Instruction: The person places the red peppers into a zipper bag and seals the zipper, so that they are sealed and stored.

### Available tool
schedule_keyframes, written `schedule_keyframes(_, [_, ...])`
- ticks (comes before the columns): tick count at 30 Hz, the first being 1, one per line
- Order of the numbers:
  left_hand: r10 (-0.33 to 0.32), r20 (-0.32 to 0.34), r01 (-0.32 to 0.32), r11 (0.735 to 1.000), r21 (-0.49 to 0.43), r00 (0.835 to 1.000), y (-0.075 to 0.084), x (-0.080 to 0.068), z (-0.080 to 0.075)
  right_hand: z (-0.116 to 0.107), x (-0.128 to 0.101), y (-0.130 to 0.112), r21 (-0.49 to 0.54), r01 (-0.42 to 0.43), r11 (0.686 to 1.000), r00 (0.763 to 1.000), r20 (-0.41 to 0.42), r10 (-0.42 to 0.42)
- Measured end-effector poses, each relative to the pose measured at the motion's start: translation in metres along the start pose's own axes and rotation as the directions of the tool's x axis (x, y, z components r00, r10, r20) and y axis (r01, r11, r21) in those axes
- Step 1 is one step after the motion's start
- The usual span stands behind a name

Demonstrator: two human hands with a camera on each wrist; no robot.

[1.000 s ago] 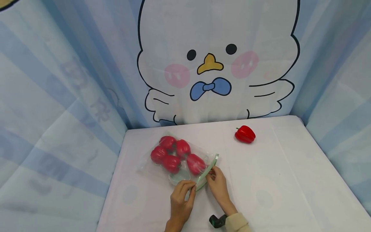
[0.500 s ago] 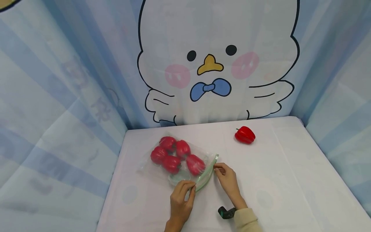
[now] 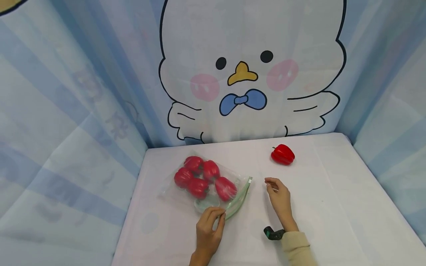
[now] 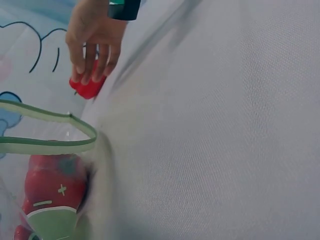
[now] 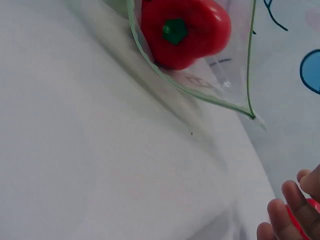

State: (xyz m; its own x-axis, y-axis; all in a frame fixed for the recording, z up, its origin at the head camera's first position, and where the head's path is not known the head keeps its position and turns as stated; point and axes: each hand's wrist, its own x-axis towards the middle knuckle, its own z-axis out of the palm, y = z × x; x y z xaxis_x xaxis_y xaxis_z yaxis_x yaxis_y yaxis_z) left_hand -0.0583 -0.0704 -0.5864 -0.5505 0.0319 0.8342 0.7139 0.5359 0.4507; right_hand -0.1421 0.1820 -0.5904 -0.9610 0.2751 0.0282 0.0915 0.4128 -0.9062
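Observation:
A clear plastic bag point(image 3: 186, 190) with a green zip rim point(image 3: 240, 198) lies on the white table, holding several red peppers point(image 3: 198, 186). My left hand point(image 3: 209, 223) pinches the near end of the rim. My right hand point(image 3: 279, 192) hovers off the bag, to its right, fingers loosely curled and holding nothing. A loose red pepper point(image 3: 283, 154) lies further back on the right. The left wrist view shows the open rim point(image 4: 50, 145), a bagged pepper point(image 4: 52, 187) and the right hand point(image 4: 95, 37) in front of the loose pepper point(image 4: 87, 89). In the right wrist view a bagged pepper point(image 5: 185, 31) shows behind the rim point(image 5: 200, 92).
The white table point(image 3: 332, 207) is walled by a blue striped cloth with a cartoon bird point(image 3: 246, 70) at the back and on both sides. A black wrist strap point(image 3: 273, 233) sits on the right arm.
My right hand let go of the bag's rim and moved right and back, away from the bag toward the loose pepper. The left hand kept its pinch.

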Motion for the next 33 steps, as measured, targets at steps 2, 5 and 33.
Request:
schedule_keyframes(2, [0.005,-0.001,-0.005,1.000,-0.001,1.000,0.000,0.001,0.000,-0.005,0.003,0.003,0.011,-0.007,1.000,1.000,-0.026,0.007])
schedule_keyframes(5, [0.006,-0.003,-0.006,1.000,0.002,1.000,0.001,0.002,0.000,-0.011,0.007,0.006,0.023,-0.022,1.000,0.998,-0.053,0.023])
schedule_keyframes(33, [-0.016,0.025,0.015,1.000,0.013,1.000,0.001,0.002,-0.003,-0.054,0.039,0.044,0.042,-0.124,0.991,0.965,-0.227,0.130])
